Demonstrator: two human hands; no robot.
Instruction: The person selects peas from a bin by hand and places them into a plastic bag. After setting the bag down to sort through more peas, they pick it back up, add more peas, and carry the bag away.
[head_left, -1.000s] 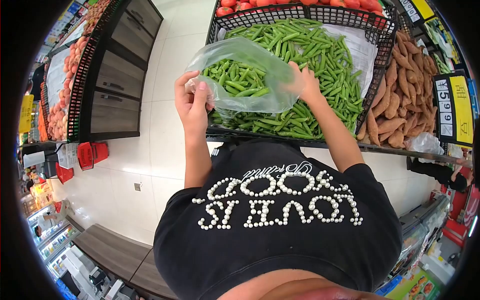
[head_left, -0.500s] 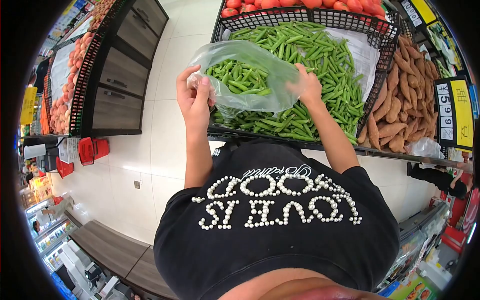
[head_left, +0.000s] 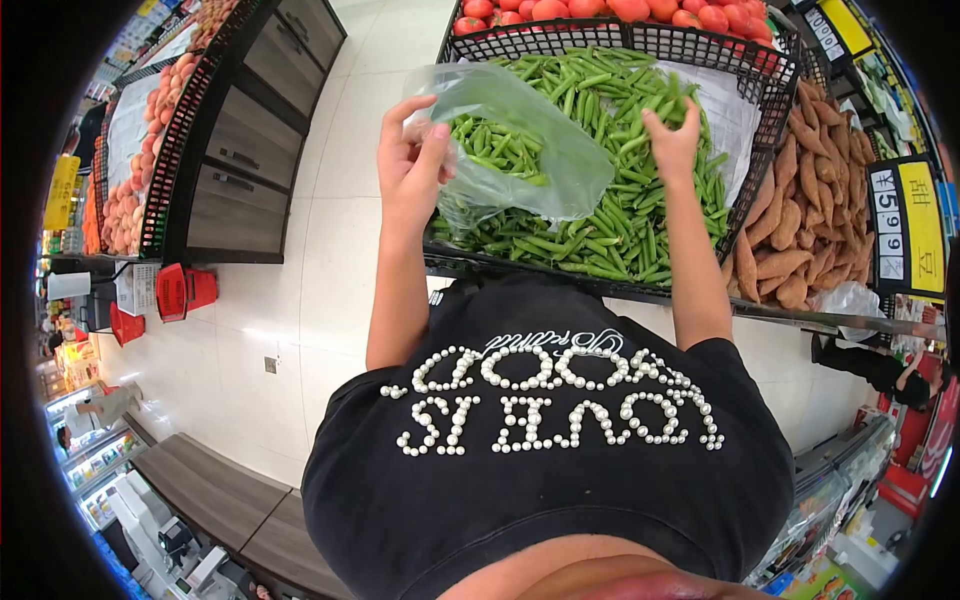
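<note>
My left hand pinches the rim of a clear plastic bag at its left side, thumb and fingers closed on the film. The bag hangs open above the heap of green pea pods, and pods show within its mouth. To the right of the bag, my right hand is over the heap, with thumb and fingers curved around several pea pods. Part of that grip is hidden by the hand itself. The heap lies in a black plastic crate lined with white paper.
Tomatoes fill a crate behind the pods. Sweet potatoes lie on the right, beside a yellow price sign. A dark cabinet with more produce stands on the left across the aisle. Red shopping baskets are at its end.
My right hand has moved from the bag's right rim rightward to the heap and closed around pods. My left hand and the bag have shifted slightly right, and the bag's right side has sagged.
</note>
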